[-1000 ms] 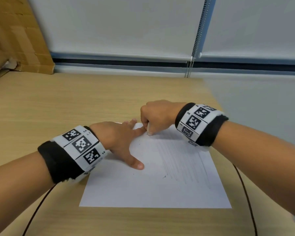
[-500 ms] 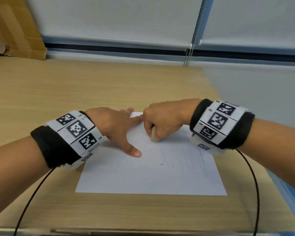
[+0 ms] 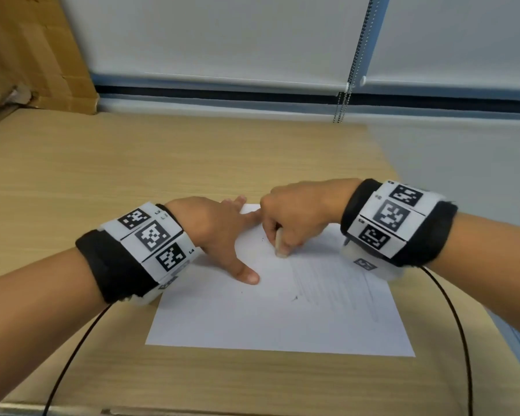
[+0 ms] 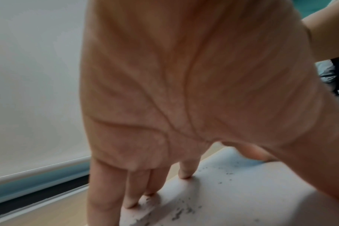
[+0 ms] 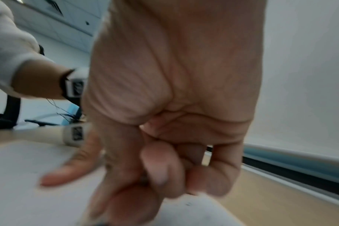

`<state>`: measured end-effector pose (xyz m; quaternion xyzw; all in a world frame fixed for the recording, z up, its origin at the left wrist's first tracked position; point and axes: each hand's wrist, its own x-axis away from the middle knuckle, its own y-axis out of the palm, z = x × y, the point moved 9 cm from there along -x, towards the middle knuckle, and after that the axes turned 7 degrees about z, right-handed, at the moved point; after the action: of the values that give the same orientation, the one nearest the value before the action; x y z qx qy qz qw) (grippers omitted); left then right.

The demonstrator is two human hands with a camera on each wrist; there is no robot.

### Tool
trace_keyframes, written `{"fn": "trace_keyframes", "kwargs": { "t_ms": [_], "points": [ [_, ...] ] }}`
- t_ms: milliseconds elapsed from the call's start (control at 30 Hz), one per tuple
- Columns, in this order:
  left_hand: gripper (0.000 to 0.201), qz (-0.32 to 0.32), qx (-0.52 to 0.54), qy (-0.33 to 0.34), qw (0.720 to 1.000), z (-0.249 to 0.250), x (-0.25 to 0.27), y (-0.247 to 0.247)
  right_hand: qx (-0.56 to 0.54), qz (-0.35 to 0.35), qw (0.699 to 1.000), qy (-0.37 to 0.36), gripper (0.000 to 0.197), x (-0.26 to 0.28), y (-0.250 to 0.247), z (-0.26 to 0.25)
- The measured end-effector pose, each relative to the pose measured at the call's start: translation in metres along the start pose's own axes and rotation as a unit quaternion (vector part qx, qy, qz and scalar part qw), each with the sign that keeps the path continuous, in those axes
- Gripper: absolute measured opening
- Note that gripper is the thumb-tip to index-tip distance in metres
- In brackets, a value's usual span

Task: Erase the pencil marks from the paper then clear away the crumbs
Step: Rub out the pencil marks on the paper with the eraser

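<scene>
The desk (image 3: 132,175) is a broad stretch of pale wood, and the paper (image 3: 267,319) lies flat at its near middle. Faint pencil marks (image 3: 327,289) run in lines across the right part of the sheet, so the erasing looks only partly done.

The left hand (image 3: 219,232) lies spread on the far left part of the sheet, fingers (image 4: 186,169) straight and released, tips pressing down along the far edge and thumb stretched toward the near side. This probably pins the sheet so it cannot slide or buckle under rubbing.

The right hand (image 3: 294,217) is clenched around the eraser (image 3: 279,243), a pale block held upright with its lower end on the sheet, just right of the left hand. Such a tight, low hold suits firm pressure.

Dark crumbs (image 4: 184,211) dot the sheet near the left fingertips and have not yet been cleared.
</scene>
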<state>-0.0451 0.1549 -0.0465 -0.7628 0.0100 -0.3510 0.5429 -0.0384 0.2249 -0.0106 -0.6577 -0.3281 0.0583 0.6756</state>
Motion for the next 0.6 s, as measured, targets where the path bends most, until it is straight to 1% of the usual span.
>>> {"fn": "trace_keyframes", "kwargs": {
  "t_ms": [100, 167, 200, 233, 267, 333, 367, 400, 500, 533, 567, 600],
  "points": [
    [0.125, -0.009, 0.0, -0.001, 1.0, -0.002, -0.003, 0.002, 0.014, 0.111, 0.994, 0.02, 0.004, -0.02, -0.028, 0.018],
    [0.127, -0.011, 0.0, -0.003, 1.0, -0.003, -0.004, 0.003, 0.007, 0.148, 0.989, 0.025, 0.004, -0.024, -0.033, 0.025],
    [0.127, -0.012, 0.003, -0.002, 1.0, -0.003, -0.003, 0.003, 0.001, 0.147, 0.989, 0.02, 0.006, -0.023, -0.031, 0.026],
    [0.127, -0.011, 0.007, -0.001, 1.0, -0.003, -0.004, 0.004, -0.006, 0.131, 0.991, 0.011, 0.009, -0.02, -0.027, 0.024],
    [0.127, -0.011, 0.01, -0.001, 1.0, -0.003, -0.004, 0.003, -0.015, 0.1, 0.995, -0.001, 0.01, -0.018, -0.02, 0.021],
    [0.128, -0.01, 0.015, -0.001, 1.0, -0.004, -0.005, 0.004, -0.014, 0.026, 1.0, -0.011, 0.007, -0.013, -0.008, 0.016],
    [0.128, -0.01, 0.016, 0.0, 1.0, -0.005, -0.005, 0.005, -0.004, 0.018, 1.0, -0.009, 0.004, -0.015, -0.009, 0.016],
    [0.129, -0.01, 0.016, 0.0, 1.0, -0.005, -0.006, 0.006, 0.004, 0.035, 0.999, -0.003, 0.004, -0.019, -0.013, 0.018],
    [0.129, -0.009, 0.01, 0.001, 1.0, -0.005, -0.007, 0.006, 0.013, 0.123, 0.992, 0.02, 0.009, -0.027, -0.03, 0.026],
    [0.129, -0.008, 0.009, 0.001, 1.0, -0.005, -0.007, 0.005, 0.021, 0.132, 0.991, 0.017, 0.009, -0.026, -0.03, 0.025],
    [0.129, -0.008, 0.011, 0.002, 1.0, -0.005, -0.007, 0.005, 0.029, 0.12, 0.992, 0.011, 0.009, -0.025, -0.026, 0.023],
    [0.129, -0.01, 0.014, 0.002, 1.0, -0.005, -0.006, 0.006, 0.033, 0.089, 0.995, 0.005, 0.009, -0.022, -0.019, 0.02]
  ]
}}
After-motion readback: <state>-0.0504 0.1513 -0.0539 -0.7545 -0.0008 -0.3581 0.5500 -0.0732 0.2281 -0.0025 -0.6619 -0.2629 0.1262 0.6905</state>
